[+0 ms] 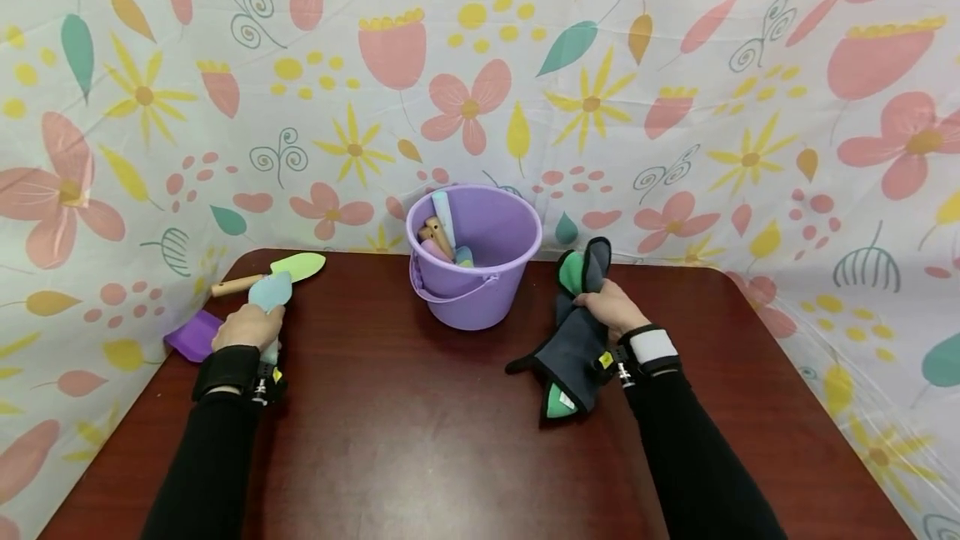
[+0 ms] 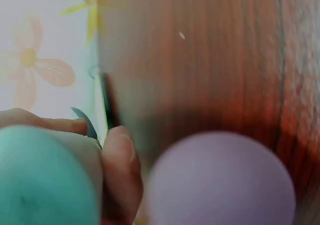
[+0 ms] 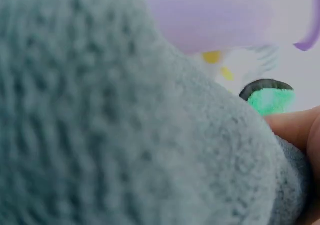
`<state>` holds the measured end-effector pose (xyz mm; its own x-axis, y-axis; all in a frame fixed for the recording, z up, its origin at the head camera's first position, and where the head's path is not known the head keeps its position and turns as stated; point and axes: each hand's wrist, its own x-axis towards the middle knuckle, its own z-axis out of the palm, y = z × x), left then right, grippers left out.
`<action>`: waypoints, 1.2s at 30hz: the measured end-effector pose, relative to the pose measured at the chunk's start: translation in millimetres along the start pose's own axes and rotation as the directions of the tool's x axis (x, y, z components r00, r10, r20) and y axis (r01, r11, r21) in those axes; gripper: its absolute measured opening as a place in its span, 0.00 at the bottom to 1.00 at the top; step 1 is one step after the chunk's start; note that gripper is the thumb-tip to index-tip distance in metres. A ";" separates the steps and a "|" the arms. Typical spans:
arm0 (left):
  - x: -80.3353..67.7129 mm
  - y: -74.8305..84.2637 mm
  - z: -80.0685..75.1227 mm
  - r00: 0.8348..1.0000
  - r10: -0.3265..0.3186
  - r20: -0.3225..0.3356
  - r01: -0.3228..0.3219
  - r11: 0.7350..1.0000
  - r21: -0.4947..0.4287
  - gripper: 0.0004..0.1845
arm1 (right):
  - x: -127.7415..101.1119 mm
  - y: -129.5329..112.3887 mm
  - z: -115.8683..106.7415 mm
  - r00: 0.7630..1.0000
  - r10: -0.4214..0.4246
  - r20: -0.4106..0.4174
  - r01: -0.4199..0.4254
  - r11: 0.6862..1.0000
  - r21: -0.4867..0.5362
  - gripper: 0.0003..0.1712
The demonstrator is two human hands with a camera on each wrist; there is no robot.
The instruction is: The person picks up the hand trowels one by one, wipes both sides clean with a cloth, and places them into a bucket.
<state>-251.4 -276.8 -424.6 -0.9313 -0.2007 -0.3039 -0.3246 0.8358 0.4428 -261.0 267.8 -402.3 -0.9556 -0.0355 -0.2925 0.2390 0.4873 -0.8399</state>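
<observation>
At the table's left, my left hand (image 1: 247, 327) grips a light blue toy shovel (image 1: 272, 290), its blade pointing away from me. A purple scoop (image 1: 193, 336) shows beside that hand, partly hidden by it. In the left wrist view a teal rounded end (image 2: 45, 180) and a purple rounded end (image 2: 222, 180) fill the bottom. A green trowel (image 1: 298, 266) with a wooden handle lies just beyond. My right hand (image 1: 613, 308) pinches a grey cloth (image 1: 566, 352) with green backing and black edging, bunched near its upper part. Its grey pile fills much of the right wrist view.
A purple bucket (image 1: 480, 294) stands at the back middle, its handle hanging down in front. Inside are wooden handles (image 1: 439, 233), a light blue piece and a pink piece. A flower-printed curtain (image 1: 465, 40) hangs behind and beside the brown table (image 1: 405, 432).
</observation>
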 end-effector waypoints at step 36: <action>-84.0 52.8 6.3 0.818 0.547 -0.178 -0.575 0.762 -0.298 0.20 | -119.9 -16.2 15.9 0.850 -0.416 -0.324 0.472 0.874 0.117 0.22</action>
<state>-189.2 -212.6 -381.1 -0.9687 0.2024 0.1439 0.2388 0.6001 0.7635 -147.6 250.3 -360.9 -0.9674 0.0497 0.2484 -0.2219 0.3068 -0.9255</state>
